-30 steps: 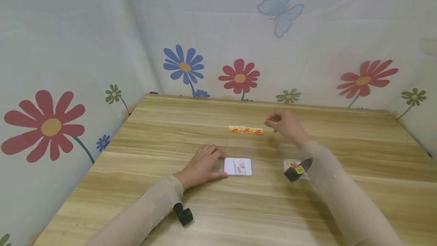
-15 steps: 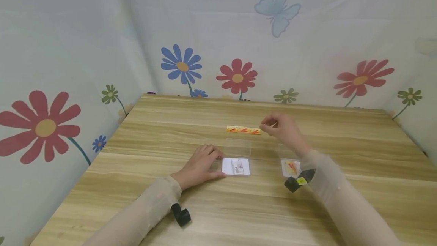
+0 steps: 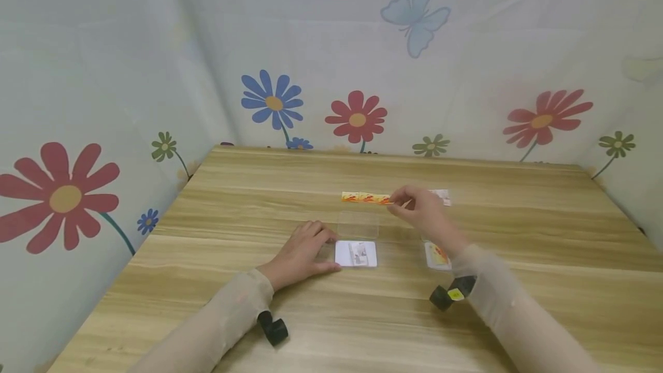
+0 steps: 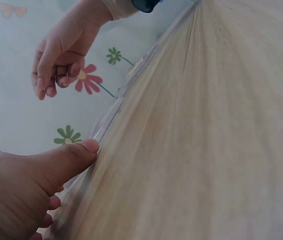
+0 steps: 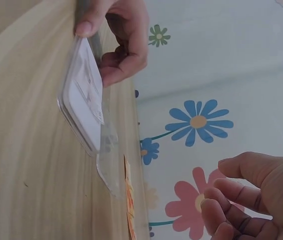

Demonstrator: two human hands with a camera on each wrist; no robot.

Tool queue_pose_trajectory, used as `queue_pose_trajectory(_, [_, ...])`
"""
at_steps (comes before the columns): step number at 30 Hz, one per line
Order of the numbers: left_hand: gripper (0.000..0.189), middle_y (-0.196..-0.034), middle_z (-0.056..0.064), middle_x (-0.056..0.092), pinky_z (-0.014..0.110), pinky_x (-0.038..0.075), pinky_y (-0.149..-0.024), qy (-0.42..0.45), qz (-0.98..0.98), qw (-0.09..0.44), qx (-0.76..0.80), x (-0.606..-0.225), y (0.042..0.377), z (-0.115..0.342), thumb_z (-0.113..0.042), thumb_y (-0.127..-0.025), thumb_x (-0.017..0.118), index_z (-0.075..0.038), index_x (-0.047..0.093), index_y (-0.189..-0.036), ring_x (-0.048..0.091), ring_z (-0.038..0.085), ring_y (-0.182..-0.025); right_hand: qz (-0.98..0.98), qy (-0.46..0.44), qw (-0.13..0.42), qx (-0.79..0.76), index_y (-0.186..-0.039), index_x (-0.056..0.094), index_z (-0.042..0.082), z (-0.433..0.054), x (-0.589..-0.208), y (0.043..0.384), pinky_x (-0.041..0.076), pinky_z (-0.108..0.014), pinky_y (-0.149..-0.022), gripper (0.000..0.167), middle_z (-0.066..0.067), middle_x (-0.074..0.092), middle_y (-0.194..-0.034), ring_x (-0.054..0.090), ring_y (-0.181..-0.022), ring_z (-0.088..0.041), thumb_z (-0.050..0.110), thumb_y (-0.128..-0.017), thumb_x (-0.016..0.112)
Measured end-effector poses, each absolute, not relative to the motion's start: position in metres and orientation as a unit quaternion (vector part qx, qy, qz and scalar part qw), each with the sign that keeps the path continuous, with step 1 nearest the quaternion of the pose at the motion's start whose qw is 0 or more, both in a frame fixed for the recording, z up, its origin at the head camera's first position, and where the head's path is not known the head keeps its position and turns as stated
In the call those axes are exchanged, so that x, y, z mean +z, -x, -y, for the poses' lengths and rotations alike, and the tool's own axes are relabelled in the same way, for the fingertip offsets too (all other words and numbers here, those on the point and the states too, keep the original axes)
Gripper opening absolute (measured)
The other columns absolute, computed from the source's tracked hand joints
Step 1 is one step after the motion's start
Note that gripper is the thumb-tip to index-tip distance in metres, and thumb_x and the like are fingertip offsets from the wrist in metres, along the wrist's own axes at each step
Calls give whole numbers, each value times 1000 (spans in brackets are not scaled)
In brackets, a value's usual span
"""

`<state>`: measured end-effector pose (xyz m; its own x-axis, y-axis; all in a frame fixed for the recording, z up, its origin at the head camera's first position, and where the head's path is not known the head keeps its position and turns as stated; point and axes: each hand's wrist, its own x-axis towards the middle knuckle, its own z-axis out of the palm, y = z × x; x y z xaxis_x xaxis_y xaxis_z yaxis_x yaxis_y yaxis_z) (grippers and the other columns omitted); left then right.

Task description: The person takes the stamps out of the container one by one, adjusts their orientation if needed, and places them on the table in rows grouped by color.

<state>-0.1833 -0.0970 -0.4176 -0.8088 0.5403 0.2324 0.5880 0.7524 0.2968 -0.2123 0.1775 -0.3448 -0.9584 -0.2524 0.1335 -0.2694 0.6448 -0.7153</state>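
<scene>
Place: screened-off; room type unclear; signs: flower-printed sheeting behind and beside wood-grain table

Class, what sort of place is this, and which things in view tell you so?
Probably an indoor recording booth: pale sheeting printed with flowers and a butterfly hangs behind a wood-grain table, and black devices, perhaps cameras, sit at both sleeves.

The head camera looks forward and down over the surface; low, close wrist views share the left fingers: left's eight o'clock, right's eleven.
</scene>
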Motion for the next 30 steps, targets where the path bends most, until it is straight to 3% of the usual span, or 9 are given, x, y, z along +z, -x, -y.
queue_pose_trajectory(14, [52, -109, 2, 58, 41, 40, -99, 307, 932, 69, -181, -416, 186, 95, -45, -78, 75, -12, 62, -115, 50, 21, -104, 899, -189, 27, 395, -98, 68, -1, -168, -361, 203, 47, -28, -71, 16, -12, 70, -91, 58, -78, -18, 11, -87, 68])
queue_pose_trajectory(30, [52, -109, 1, 58, 40, 40, -99, 303, 932, 73, -184, -419, 186, 96, -46, -76, 76, -13, 62, -115, 50, 20, -104, 899, -228, 12, 373, -96, 70, 5, -152, -383, 197, 47, -23, -68, 13, -6, 70, -90, 59, -76, -13, 11, -84, 71])
